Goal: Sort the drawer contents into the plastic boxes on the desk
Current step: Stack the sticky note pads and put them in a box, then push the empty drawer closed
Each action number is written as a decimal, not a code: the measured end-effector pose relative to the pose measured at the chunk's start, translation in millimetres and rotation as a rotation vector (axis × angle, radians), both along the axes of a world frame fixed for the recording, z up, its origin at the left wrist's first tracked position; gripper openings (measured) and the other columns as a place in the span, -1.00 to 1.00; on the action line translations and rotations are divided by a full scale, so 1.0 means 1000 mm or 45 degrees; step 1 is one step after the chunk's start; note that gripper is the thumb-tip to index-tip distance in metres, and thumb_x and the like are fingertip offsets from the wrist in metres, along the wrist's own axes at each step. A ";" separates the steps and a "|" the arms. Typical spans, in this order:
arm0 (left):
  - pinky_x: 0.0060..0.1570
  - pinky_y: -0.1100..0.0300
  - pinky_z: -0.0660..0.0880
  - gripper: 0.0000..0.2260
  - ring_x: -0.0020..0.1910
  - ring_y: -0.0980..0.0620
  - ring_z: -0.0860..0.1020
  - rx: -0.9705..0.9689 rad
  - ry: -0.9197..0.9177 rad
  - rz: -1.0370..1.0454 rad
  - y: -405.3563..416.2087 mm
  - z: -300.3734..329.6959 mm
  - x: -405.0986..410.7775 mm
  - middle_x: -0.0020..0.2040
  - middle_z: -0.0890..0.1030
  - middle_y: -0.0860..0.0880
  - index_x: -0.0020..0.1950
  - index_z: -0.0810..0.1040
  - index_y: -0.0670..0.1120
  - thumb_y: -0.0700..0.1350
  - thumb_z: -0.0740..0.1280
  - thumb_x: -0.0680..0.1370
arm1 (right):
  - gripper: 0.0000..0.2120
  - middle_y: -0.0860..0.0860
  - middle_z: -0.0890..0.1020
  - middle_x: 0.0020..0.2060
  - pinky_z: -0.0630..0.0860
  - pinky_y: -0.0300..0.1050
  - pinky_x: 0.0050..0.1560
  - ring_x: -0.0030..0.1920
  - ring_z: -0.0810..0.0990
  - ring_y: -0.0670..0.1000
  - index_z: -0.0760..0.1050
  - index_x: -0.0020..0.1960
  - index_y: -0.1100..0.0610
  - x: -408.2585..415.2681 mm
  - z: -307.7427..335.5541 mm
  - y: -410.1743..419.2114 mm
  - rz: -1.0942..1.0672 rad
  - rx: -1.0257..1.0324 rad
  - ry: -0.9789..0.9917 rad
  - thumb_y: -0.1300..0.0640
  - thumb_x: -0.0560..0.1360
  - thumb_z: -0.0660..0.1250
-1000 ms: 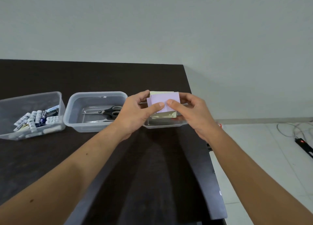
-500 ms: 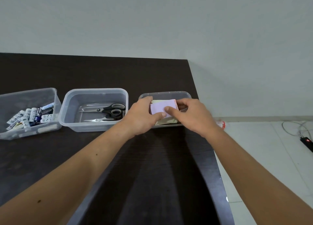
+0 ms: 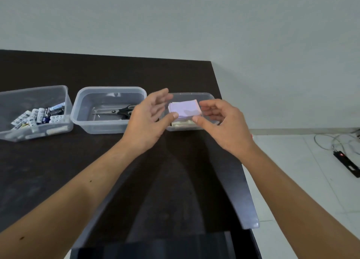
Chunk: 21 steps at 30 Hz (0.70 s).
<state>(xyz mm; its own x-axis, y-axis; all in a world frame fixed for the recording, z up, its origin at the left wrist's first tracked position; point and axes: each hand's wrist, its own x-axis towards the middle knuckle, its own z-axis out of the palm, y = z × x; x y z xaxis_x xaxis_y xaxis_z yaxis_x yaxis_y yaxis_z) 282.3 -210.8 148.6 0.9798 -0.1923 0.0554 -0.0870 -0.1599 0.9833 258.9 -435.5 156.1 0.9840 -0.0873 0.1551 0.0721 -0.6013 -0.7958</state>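
Observation:
A stack of purple sticky notes (image 3: pixel 185 108) lies in the right clear plastic box (image 3: pixel 191 95) on top of yellowish notes (image 3: pixel 182 123). My left hand (image 3: pixel 148 120) hovers just left of the stack with fingers spread, holding nothing. My right hand (image 3: pixel 220 122) hovers at the stack's right, fingers apart and empty. The middle box (image 3: pixel 109 90) holds black-handled scissors (image 3: pixel 124 111). The left box (image 3: pixel 35 89) holds several batteries (image 3: pixel 39 116).
The three boxes stand in a row on the dark desk (image 3: pixel 97 161), whose right edge runs near my right arm. A dark open drawer edge (image 3: pixel 155 245) shows at the bottom. A power strip with cables (image 3: pixel 346 163) lies on the tiled floor at right.
Both hands lowered the purple notes into the right box, then let go and drew back with fingers open. The stack now rests in the box.

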 end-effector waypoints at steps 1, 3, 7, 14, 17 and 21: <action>0.45 0.21 0.47 -0.42 0.44 0.14 0.55 -0.049 -0.022 0.008 0.004 0.000 -0.009 0.41 0.60 0.00 0.55 0.43 -0.10 -0.26 0.51 0.56 | -0.60 -0.12 0.69 0.15 0.62 -0.30 0.17 0.12 0.67 -0.16 0.63 0.29 -0.01 -0.010 0.001 0.001 0.007 -0.001 -0.017 -0.01 0.49 0.60; 0.41 0.17 0.51 -0.46 0.42 0.10 0.57 -0.109 -0.070 0.020 0.013 0.000 -0.029 0.39 0.62 -0.02 0.50 0.46 -0.10 -0.28 0.51 0.55 | -0.60 -0.14 0.68 0.16 0.62 -0.25 0.20 0.14 0.67 -0.15 0.64 0.28 -0.01 -0.033 0.001 0.006 0.026 -0.019 -0.045 -0.01 0.48 0.60; 0.35 0.14 0.56 -0.46 0.40 0.05 0.59 -0.132 -0.115 0.010 0.035 -0.004 -0.083 0.35 0.64 -0.05 0.46 0.50 -0.10 -0.17 0.54 0.50 | -0.61 -0.13 0.67 0.14 0.62 -0.12 0.24 0.16 0.66 -0.13 0.65 0.28 0.00 -0.087 0.000 0.019 0.069 -0.018 -0.049 -0.03 0.48 0.59; 0.33 0.10 0.57 -0.50 0.37 0.01 0.62 -0.073 -0.082 -0.105 0.079 -0.030 -0.193 0.28 0.68 -0.05 0.38 0.58 -0.10 -0.14 0.58 0.46 | -0.58 -0.16 0.67 0.13 0.60 -0.08 0.28 0.21 0.66 -0.11 0.64 0.29 0.01 -0.211 -0.011 0.051 0.215 -0.011 0.028 -0.04 0.47 0.59; 0.34 0.07 0.56 -0.53 0.34 0.04 0.64 -0.018 -0.021 -0.165 0.094 -0.049 -0.243 0.25 0.71 0.01 0.33 0.62 -0.04 -0.09 0.59 0.44 | -0.57 -0.16 0.68 0.11 0.60 -0.05 0.27 0.21 0.66 -0.09 0.65 0.27 0.02 -0.262 -0.028 0.063 0.284 -0.001 0.093 -0.04 0.45 0.61; 0.35 0.09 0.56 -0.53 0.28 0.11 0.66 0.157 0.092 -0.358 0.113 -0.076 -0.304 0.22 0.72 0.13 0.28 0.66 0.08 0.01 0.63 0.39 | -0.51 -0.21 0.65 0.11 0.57 -0.11 0.26 0.21 0.63 -0.12 0.64 0.27 -0.04 -0.324 -0.057 0.075 0.427 -0.030 0.279 -0.15 0.41 0.62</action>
<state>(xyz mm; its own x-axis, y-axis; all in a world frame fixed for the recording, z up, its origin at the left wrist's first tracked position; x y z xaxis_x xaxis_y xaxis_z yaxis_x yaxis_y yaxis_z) -21.3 -98.0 72.2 0.8877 -0.4574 -0.0528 -0.0756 -0.2579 0.9632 -65.6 -361.0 99.2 0.9673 0.2453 -0.0637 0.0974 -0.5919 -0.8001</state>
